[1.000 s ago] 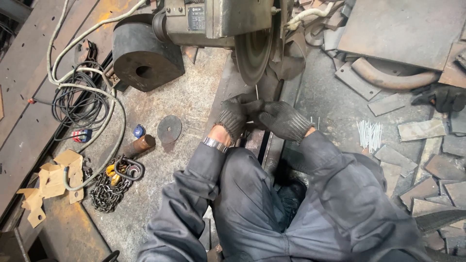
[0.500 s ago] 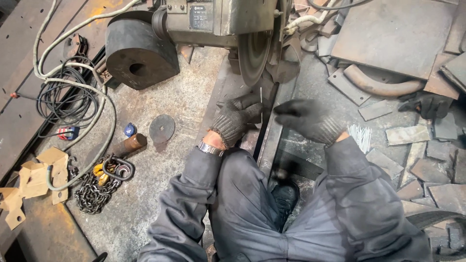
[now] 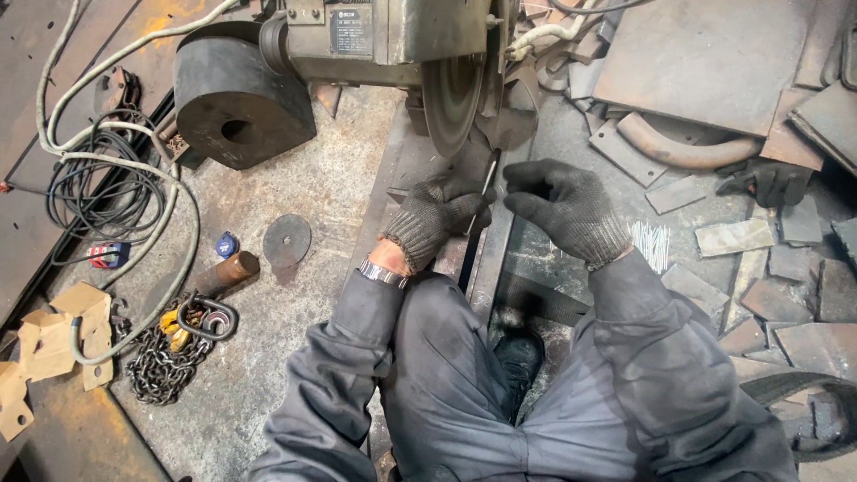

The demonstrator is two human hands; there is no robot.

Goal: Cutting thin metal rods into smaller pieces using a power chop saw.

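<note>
We are crouched on a dirty shop floor in front of a cut-off saw, whose abrasive cutting wheel [image 3: 453, 94] hangs just beyond our gloved hands. Our left hand [image 3: 437, 217] is clenched around a thin metal rod [image 3: 483, 189]; the rod sticks up and away from the fist, its far end close under the wheel's lower edge, though we cannot tell whether it touches. Our right hand [image 3: 564, 207] hovers just right of the rod with fingers curled loosely, grasping nothing that we can see.

The rod looks stiff, light and narrow, so we judge it easy to lift but liable to twist or slip in knitted gloves; the firmest hold is low on its length, well back from the wheel, where the left hand now has it. A bundle of similar thin rods [image 3: 651, 244] lies on the floor to the right.

No real container is in view. To the left lie a spare cutting disc [image 3: 287, 241], a short rusty pipe piece [image 3: 227, 272], a chain with a yellow hook [image 3: 170, 346] and coiled cables [image 3: 94, 187]. A heavy round steel block [image 3: 234, 103] with a hole sits at far left, and flat scrap plates [image 3: 759, 295] litter the right side.
</note>
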